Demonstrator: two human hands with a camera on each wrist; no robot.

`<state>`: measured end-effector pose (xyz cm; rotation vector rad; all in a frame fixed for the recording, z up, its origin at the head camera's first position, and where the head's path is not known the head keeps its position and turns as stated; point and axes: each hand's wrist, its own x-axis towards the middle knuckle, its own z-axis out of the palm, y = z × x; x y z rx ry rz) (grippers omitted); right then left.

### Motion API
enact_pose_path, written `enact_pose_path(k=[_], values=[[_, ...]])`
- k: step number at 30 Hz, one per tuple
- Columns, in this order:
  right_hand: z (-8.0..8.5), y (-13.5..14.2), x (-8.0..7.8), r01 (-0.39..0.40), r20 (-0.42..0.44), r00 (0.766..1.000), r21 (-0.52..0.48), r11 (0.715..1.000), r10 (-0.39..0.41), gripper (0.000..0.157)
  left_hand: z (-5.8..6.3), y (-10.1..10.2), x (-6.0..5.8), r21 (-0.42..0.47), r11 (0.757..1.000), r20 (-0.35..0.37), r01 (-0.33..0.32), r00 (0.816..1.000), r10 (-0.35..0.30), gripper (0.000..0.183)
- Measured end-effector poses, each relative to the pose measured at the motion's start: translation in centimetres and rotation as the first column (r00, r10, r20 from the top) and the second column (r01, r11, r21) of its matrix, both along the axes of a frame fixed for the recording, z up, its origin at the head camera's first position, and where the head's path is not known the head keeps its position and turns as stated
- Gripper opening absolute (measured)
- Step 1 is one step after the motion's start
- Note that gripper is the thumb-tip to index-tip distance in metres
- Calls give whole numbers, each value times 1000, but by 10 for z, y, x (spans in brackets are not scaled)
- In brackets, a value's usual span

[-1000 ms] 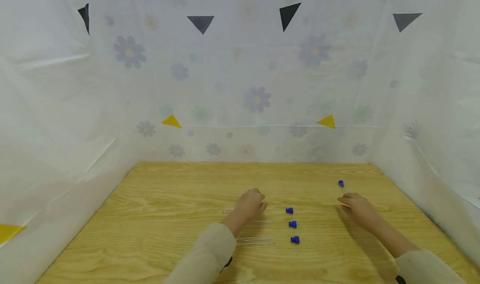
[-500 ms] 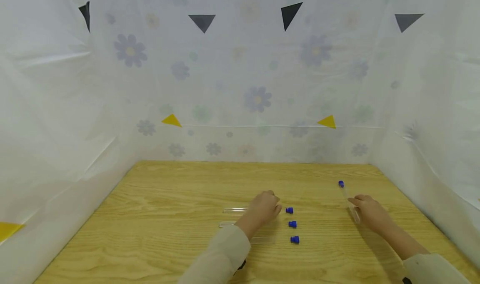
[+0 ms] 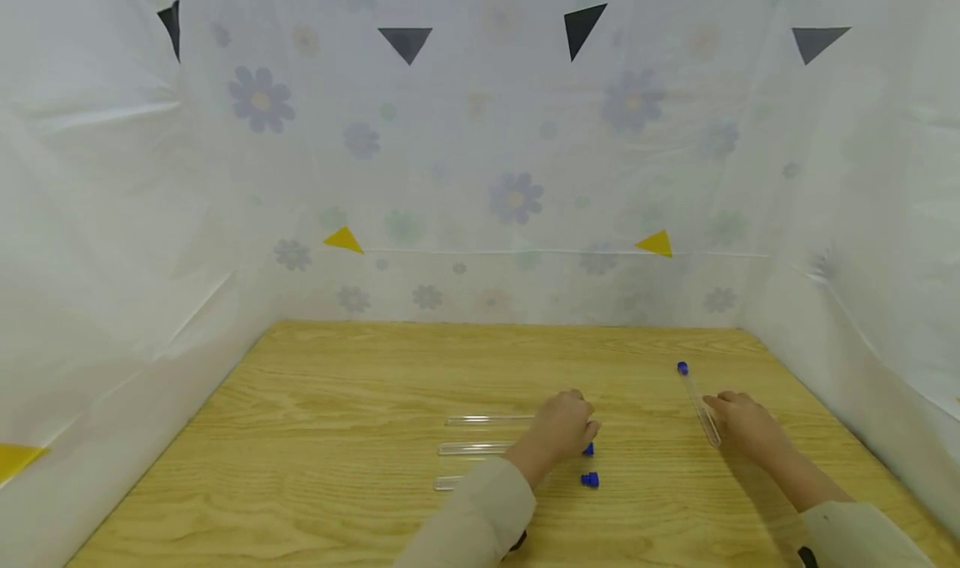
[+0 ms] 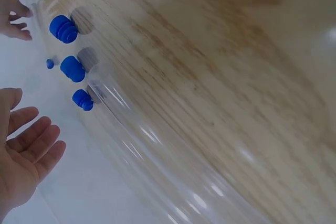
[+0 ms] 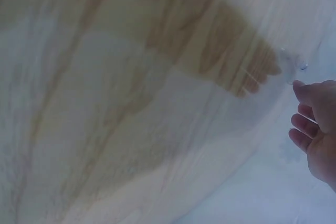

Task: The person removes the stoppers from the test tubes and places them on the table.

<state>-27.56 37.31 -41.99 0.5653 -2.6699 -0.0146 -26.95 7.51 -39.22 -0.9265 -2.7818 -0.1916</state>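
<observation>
My left hand [image 3: 562, 424] is over the row of loose blue stoppers, its fingers loosely spread and holding nothing in the left wrist view. In the head view it covers the far stopper and overlaps the middle stopper [image 3: 588, 449]; the near stopper [image 3: 590, 480] shows fully. Three clear test tubes lie left of them: the far test tube [image 3: 480, 420], the middle test tube [image 3: 472, 449] and the near test tube [image 3: 447, 484], partly behind my sleeve. My right hand [image 3: 750, 426] is beside a test tube [image 3: 703, 414] with a blue stopper [image 3: 682, 368] at its far end, fingers relaxed.
The wood-grain table [image 3: 337, 401] meets a flower-printed white sheet [image 3: 442, 151] at the back. White sheets also hang along its left and right sides.
My left hand has moved right from over the test tubes to the stoppers, uncovering the tubes' left parts. My right hand has drawn back to the right, leaving the stoppered tube in plain sight.
</observation>
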Motion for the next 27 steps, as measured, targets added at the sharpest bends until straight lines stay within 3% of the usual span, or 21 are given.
enact_pose_path(k=[9, 16, 23, 27], values=[[-7, 5, -6, -31, -56, 998, 57, 998, 34, 43, -7, 15, 6, -18, 999, 7, 31, 999, -31, 23], [-11, 5, -7, -18, -26, 999, 74, 997, 20, 46, -7, 27, 12, -49, 999, -23, 7, 1000, -8, 20], [-13, 7, -11, -39, -12, 999, 57, 998, 40, 58, -3, 34, 17, -77, 996, 50, -40, 998, 44, 24], [-13, 3, -11, -56, 13, 998, 54, 997, 55, 57, -4, 37, 19, -90, 995, 81, -47, 995, 54, 24]])
